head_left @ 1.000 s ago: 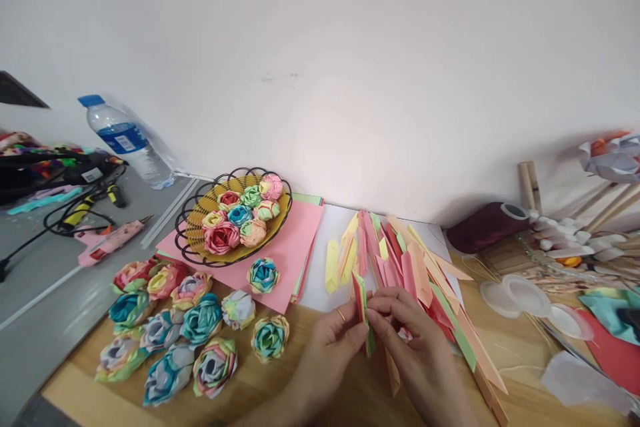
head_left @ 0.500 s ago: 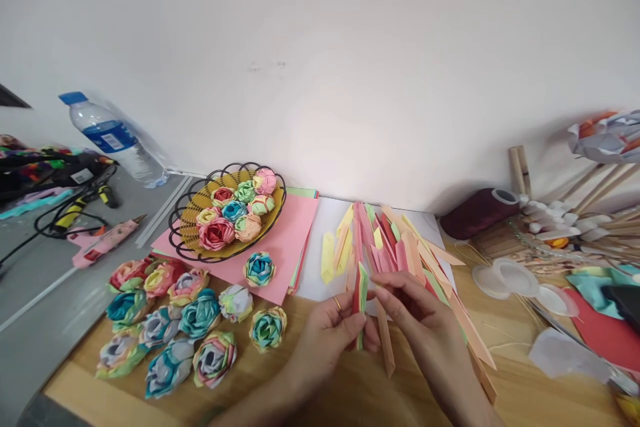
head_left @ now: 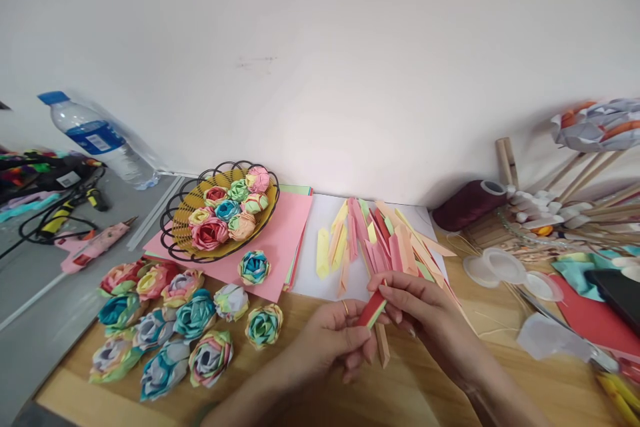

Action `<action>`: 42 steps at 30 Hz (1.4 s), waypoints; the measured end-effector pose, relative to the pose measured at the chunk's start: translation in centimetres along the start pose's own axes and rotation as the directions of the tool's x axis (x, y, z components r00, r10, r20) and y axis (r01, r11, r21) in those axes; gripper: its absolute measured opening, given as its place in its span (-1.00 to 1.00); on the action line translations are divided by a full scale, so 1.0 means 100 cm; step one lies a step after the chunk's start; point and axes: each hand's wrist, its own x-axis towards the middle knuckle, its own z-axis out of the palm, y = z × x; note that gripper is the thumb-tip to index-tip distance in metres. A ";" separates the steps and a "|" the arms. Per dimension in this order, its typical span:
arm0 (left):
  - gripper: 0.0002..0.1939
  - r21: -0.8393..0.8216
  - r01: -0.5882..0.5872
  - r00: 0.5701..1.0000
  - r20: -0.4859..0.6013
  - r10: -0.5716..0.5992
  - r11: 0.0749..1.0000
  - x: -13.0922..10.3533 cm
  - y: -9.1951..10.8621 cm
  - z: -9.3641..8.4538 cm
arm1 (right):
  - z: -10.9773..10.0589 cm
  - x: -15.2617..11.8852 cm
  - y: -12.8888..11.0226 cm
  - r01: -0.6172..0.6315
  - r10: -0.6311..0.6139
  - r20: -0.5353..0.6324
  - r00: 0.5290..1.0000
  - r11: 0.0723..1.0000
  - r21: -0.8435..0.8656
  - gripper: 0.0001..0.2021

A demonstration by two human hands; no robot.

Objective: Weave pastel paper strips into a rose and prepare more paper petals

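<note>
Between my two hands is a small folded paper strip (head_left: 373, 308), red on its face with a green edge, tilted up to the right. My left hand (head_left: 336, 335), a ring on one finger, pinches its lower end between thumb and fingers. The fingers of my right hand (head_left: 417, 303) close on its upper end. Just beyond lies a fan of folded paper strips (head_left: 380, 247) in pink, red, yellow, orange and green, on a white sheet (head_left: 310, 267). One orange strip (head_left: 383, 345) lies below my hands, partly hidden by them.
A wicker basket (head_left: 173, 233) of paper flowers sits on pink paper (head_left: 295, 227). More paper flowers (head_left: 197, 315) cover the table's left. Further left are a glue gun (head_left: 95, 245) and a water bottle (head_left: 95, 137). A thread spool (head_left: 467, 203) and plastic lids (head_left: 505, 265) are at right.
The folded strip has turned from nearly upright to a slant, with its red face now showing. My right fingers have come onto its upper end. The whole view has shifted slightly.
</note>
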 end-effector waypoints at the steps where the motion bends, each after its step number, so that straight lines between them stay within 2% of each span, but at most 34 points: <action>1: -0.66 -0.007 0.025 1.000 0.000 -0.025 1.000 -0.001 0.002 0.000 | -0.001 0.000 0.001 -0.005 0.005 0.003 1.000 1.000 -0.002 -0.76; 5: -0.79 0.033 0.123 0.992 0.012 -0.124 0.992 -0.006 0.007 0.004 | -0.007 0.002 0.002 0.050 -0.051 -0.043 0.998 0.998 -0.022 -0.75; 8: -0.79 0.030 0.145 0.988 0.048 -0.146 0.989 -0.008 0.007 0.005 | -0.007 0.002 0.003 0.064 -0.066 -0.075 0.995 0.997 -0.035 -0.72; 10: -0.80 0.005 0.153 0.985 0.079 -0.153 0.988 -0.009 0.007 0.005 | -0.006 0.002 0.004 0.028 -0.029 -0.024 0.999 0.999 -0.029 -0.69; 13: -0.82 -0.045 0.171 0.977 0.136 -0.164 0.984 -0.011 0.010 0.003 | -0.003 0.002 0.007 -0.002 0.004 0.117 0.993 1.000 -0.013 -0.65; 16: -0.85 -0.095 0.218 0.959 0.203 -0.195 0.971 -0.013 0.014 0.001 | -0.001 0.002 0.012 0.006 -0.013 0.218 0.976 0.999 0.035 -0.66; 19: -0.89 -0.100 0.221 0.956 0.221 -0.195 0.970 -0.011 0.012 0.000 | -0.001 0.002 0.014 0.017 -0.036 0.272 0.962 0.997 0.069 -0.69; 22: -0.79 -0.047 0.123 0.980 0.165 -0.114 0.991 -0.007 0.007 0.000 | 0.000 0.003 0.015 0.023 -0.041 0.301 0.953 0.998 0.064 -0.70; 24: -0.75 -0.017 0.098 0.987 0.126 -0.095 0.995 -0.006 0.005 0.002 | 0.001 0.003 0.016 0.020 -0.037 0.296 0.954 0.998 0.060 -0.70; 31: -0.77 -0.077 0.181 0.974 0.154 -0.167 0.981 -0.009 0.007 0.005 | 0.001 0.003 0.018 -0.013 -0.012 0.263 0.965 0.995 0.095 -0.63; 34: -0.74 -0.055 0.163 0.980 0.123 -0.156 0.985 -0.008 0.006 0.004 | 0.000 0.001 0.014 -0.013 -0.004 0.201 0.980 0.996 0.083 -0.64; 38: -0.63 0.092 0.055 0.998 0.005 -0.056 0.994 -0.004 0.002 0.003 | 0.001 -0.001 0.006 0.011 -0.010 0.136 0.991 1.000 -0.006 -0.71; 42: -0.61 0.274 -0.013 0.992 -0.114 0.046 0.962 -0.004 0.000 0.006 | 0.004 -0.002 0.004 0.085 -0.065 0.135 0.989 0.986 -0.145 -0.73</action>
